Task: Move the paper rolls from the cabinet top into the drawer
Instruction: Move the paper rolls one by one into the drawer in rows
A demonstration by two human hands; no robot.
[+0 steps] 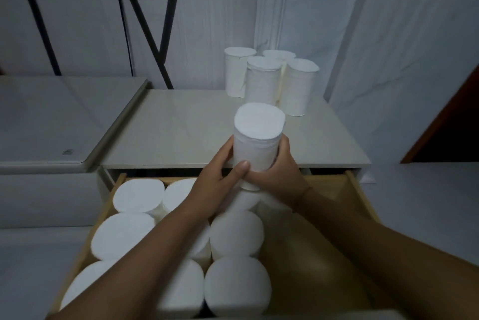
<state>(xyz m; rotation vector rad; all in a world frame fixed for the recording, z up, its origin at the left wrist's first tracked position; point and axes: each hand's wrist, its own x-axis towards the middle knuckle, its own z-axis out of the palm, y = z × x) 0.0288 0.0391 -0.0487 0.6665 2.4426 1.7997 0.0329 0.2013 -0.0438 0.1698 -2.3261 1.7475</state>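
I hold one white paper roll [256,138] upright between both hands, over the back of the open wooden drawer [360,192]. My left hand [220,177] grips its left side with the thumb across the front. My right hand [280,177] wraps its right side. Several white rolls [236,234] stand upright in the drawer, filling its left and middle. Several more rolls [264,81] stand in a cluster at the back right of the cabinet top [168,133].
The drawer's right part shows bare wood [331,216]. A lower white surface [46,122] lies left of the cabinet. Black metal legs [160,34] and white cloth hang behind. A dark reddish panel [451,133] stands at the right.
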